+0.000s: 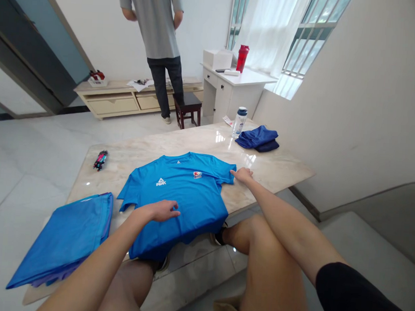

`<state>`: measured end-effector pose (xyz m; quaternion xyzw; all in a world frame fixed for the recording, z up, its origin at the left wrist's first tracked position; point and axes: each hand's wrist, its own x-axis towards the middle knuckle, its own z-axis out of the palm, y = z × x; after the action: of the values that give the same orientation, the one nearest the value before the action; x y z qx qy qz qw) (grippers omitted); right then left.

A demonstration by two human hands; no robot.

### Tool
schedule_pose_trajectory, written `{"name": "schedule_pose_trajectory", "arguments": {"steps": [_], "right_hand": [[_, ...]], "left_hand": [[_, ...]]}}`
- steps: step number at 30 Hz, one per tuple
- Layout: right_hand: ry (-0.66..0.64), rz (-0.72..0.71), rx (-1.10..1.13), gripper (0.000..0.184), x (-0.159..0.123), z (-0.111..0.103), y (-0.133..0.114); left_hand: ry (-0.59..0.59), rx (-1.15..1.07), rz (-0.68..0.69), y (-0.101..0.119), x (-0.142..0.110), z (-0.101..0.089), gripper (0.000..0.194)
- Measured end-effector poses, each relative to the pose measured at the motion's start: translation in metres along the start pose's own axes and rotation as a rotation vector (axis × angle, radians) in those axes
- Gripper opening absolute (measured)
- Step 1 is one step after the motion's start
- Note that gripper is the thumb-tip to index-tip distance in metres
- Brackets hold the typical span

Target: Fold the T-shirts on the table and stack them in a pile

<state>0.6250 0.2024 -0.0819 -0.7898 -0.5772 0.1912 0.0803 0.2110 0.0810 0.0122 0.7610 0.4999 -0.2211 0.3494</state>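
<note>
A bright blue T-shirt [188,191] with a white logo lies spread face up on the marble table [279,166], its hem hanging over the near edge. My left hand [163,211] rests flat on the shirt's lower middle, fingers stretched out. My right hand [241,175] pinches the edge of the shirt's right sleeve.
A stack of blue shirts [67,236] lies at the table's near left. Folded dark blue cloth [257,138] and a water bottle [240,122] sit at the far right; a small dark object [100,160] at the far left. A person [158,41] stands beyond, by a stool [187,107].
</note>
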Motion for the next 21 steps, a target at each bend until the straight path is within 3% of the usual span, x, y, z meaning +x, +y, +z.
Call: {"name": "schedule_pose_trajectory", "arguments": {"steps": [3,5,7,10,12,17,21], "right_hand": [[0.005,0.109,0.090,0.036,0.006,0.008,-0.011],[0.025,0.076,0.166,0.026,0.013,0.007,-0.020],[0.136,0.041,0.252,0.031,0.021,0.001,-0.025],[0.411,0.052,0.364,0.043,0.030,-0.007,-0.025],[0.471,0.094,0.349,0.046,0.030,-0.007,-0.020],[0.189,0.128,0.121,0.037,0.018,0.006,-0.011],[0.007,-0.020,0.031,0.048,0.013,0.007,-0.015]], "left_hand": [[-0.016,-0.009,-0.009,-0.001,0.000,-0.001,0.059],[-0.015,-0.020,-0.006,-0.002,0.000,-0.002,0.058],[-0.010,-0.029,-0.005,-0.003,0.000,-0.002,0.057],[-0.003,-0.027,-0.003,-0.005,0.001,-0.001,0.057],[0.000,-0.022,-0.001,-0.005,0.001,0.000,0.057],[0.010,-0.029,0.007,-0.005,-0.001,0.003,0.057],[0.021,-0.034,0.019,-0.006,-0.004,0.005,0.055]]}}
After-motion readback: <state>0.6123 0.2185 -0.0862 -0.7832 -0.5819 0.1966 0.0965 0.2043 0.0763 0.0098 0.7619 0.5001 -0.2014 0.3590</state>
